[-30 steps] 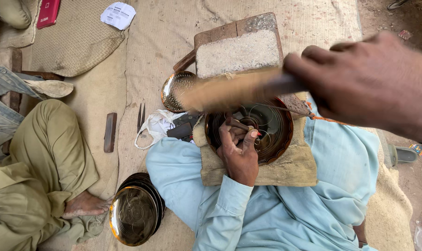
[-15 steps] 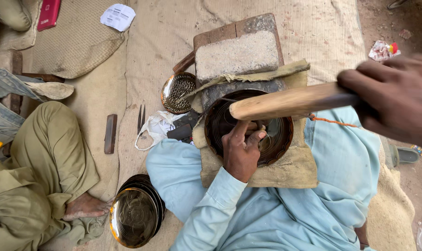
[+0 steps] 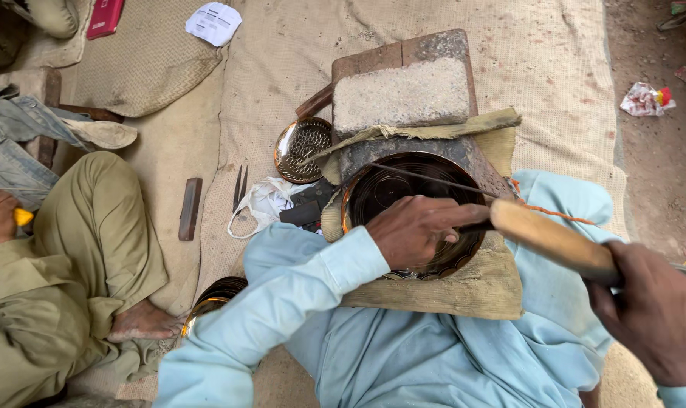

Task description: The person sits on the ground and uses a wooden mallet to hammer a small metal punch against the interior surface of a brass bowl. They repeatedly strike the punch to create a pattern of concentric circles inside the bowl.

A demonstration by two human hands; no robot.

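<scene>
From the head camera, the person sits cross-legged in pale blue clothing on a woven mat (image 3: 554,83), with a round dark metal plate (image 3: 403,189) propped in the lap on a folded burlap pad (image 3: 464,291). The plate leans against a stone block (image 3: 403,94) that rests on a wooden board (image 3: 380,57). The left hand (image 3: 418,230) reaches in from the lower left, the sleeve running diagonally up from the bottom edge, and lies over the plate's lower middle with the knuckles up and the fingers curled down against the surface; they seem to pinch a thin metal chisel (image 3: 426,179) whose shaft slants up and left across the plate. The right hand (image 3: 653,313) comes in from the lower right corner, clenched around the end of a wooden mallet (image 3: 547,238), whose pale handle points up and left so that its far end sits just beside the left hand's fingers over the plate. Left of the block lies a small perforated brass dish (image 3: 301,147), and below it a crumpled white plastic bag (image 3: 263,204). A dark rectangular bar (image 3: 189,208) lies farther left on the mat. Another dark round plate (image 3: 214,298) shows partly under the left sleeve. At the far left sits another person in olive clothing (image 3: 93,249), with a bare foot (image 3: 142,325) near that second plate.
</scene>
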